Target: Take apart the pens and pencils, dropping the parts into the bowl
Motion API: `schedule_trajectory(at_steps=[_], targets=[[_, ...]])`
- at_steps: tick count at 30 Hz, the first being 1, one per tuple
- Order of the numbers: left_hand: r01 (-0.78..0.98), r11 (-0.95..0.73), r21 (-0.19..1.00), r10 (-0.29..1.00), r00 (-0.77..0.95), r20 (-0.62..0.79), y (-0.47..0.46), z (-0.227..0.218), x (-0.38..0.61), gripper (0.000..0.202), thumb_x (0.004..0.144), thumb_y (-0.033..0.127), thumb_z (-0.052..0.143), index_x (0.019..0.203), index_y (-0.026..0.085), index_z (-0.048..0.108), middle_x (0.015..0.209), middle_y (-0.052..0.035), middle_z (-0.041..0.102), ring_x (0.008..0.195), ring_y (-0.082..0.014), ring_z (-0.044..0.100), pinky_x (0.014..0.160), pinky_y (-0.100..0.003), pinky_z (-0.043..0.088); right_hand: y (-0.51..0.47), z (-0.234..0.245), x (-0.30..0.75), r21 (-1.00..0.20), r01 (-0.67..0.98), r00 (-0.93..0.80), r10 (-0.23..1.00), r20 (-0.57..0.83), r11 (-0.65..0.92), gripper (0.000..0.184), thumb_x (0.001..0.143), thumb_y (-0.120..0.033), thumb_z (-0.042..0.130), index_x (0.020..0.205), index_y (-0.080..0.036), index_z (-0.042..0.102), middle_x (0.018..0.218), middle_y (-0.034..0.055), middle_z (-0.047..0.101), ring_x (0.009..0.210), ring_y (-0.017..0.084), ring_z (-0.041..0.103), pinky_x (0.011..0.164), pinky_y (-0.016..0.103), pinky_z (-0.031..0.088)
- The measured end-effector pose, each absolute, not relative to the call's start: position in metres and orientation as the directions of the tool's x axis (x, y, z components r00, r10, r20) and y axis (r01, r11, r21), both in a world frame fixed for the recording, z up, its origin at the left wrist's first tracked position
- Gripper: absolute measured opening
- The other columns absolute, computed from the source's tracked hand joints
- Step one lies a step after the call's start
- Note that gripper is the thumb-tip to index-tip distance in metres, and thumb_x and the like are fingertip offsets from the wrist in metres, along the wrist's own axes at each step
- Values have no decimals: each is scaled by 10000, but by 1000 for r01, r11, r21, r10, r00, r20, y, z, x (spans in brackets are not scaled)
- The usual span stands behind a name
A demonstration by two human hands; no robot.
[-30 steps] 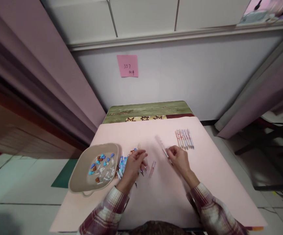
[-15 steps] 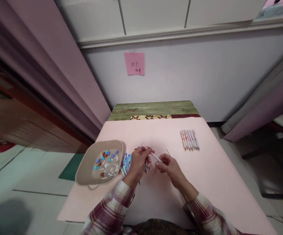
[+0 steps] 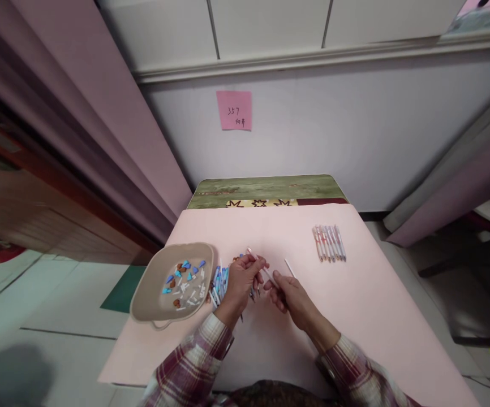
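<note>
**Two hands meet over a pen barrel**

Both forearms, in plaid sleeves (image 3: 194,362), come in from the near edge of the pink table (image 3: 368,316). They converge with wrists bent inward, so the fingertips almost meet.

The left hand (image 3: 241,278) is palm-down, its fingers curled and pressed together. They pinch a slim pen barrel (image 3: 257,261) between thumb and fingertips. The barrel slants up and away, with its far end poking out past the fingers and its near end running toward the right thumb.

The right hand (image 3: 291,295) lies knuckles up, fingers folded into a loose fist. A thin white rod (image 3: 289,267) sticks out beyond its knuckles, held inside the fold — which fingers grip it cannot be told. The right thumb and forefinger tip sit just beside the barrel's near end, but whether they touch it is too small to make out.

On the outer side of the left fingers, close by the heel of that hand, lies a heap of blue and white pen parts (image 3: 218,281). Beyond the heap is a beige bowl (image 3: 145,297) holding more small pieces.

Well apart from the right fingers, on their far outer side, a row of pens (image 3: 329,243) lies side by side. A pink sticky note (image 3: 234,110) hangs on the wall, far beyond both hands.
</note>
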State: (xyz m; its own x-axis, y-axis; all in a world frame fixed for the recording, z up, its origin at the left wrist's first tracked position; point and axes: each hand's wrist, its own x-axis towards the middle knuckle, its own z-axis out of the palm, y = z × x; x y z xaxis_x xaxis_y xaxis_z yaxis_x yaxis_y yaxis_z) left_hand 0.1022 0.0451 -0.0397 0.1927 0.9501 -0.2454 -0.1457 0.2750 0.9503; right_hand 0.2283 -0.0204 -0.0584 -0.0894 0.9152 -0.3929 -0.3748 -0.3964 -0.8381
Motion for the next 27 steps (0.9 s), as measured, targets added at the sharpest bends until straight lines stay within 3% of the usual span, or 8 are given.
schedule_trajectory(at_steps=[4,8,10,13,16,19,23,27], targets=[[-147,265,953,956,169,-240,46,-40,102,310,681,407,742,754,123,641,700,-42,694,363,-35,463,313,-149,313,-21,-59,227,-860,-396,11,935,-356,-322,463,650,-531,770,876,-184,562,654,-45,597,479,66,514,427,169,345],[-138,276,951,951,183,-250,45,-43,102,305,685,407,742,751,127,639,698,-45,698,368,-36,470,323,-147,320,-21,-63,227,-833,-385,-56,911,-409,-398,518,783,-660,558,813,-144,598,524,-43,530,358,48,385,350,182,230],[-147,276,950,952,176,-250,44,-44,102,298,693,404,737,754,130,637,692,-42,696,375,-36,471,331,-145,324,-22,-64,227,-858,-379,-5,928,-373,-347,458,741,-605,653,750,-155,569,511,-53,511,389,52,413,373,176,271],[-161,266,950,958,158,-241,44,-45,103,290,707,401,726,743,129,631,681,-37,686,384,-33,467,341,-144,322,-22,-65,227,-879,-395,68,946,-318,-267,431,627,-473,806,807,-187,538,559,-74,528,455,62,470,425,170,347],[-158,267,951,956,166,-241,43,-44,104,293,713,405,721,739,127,629,669,-36,678,395,-38,476,352,-150,331,-23,-62,227,-852,-414,15,933,-358,-321,441,734,-586,673,855,-174,571,520,-78,489,386,50,387,364,171,263],[-159,272,949,954,174,-245,42,-43,105,293,719,404,717,748,127,625,691,-43,682,412,-44,490,369,-157,352,-24,-61,226,-831,-399,-33,912,-409,-387,511,787,-656,551,759,-147,589,475,-71,452,346,39,333,337,178,198],[-194,233,953,971,97,-217,45,-42,102,307,724,416,707,760,132,596,697,-35,667,423,-46,493,374,-158,346,-26,-63,228,-856,-391,25,926,-377,-338,424,667,-532,749,748,-164,553,604,-23,603,470,77,528,419,177,359],[-221,236,946,972,46,-231,48,-39,96,342,726,455,686,787,155,534,760,-38,675,446,-65,533,374,-168,357,-26,-67,231,-847,-440,79,927,-367,-298,428,616,-451,811,779,-190,513,586,-44,601,484,90,543,456,191,400]])
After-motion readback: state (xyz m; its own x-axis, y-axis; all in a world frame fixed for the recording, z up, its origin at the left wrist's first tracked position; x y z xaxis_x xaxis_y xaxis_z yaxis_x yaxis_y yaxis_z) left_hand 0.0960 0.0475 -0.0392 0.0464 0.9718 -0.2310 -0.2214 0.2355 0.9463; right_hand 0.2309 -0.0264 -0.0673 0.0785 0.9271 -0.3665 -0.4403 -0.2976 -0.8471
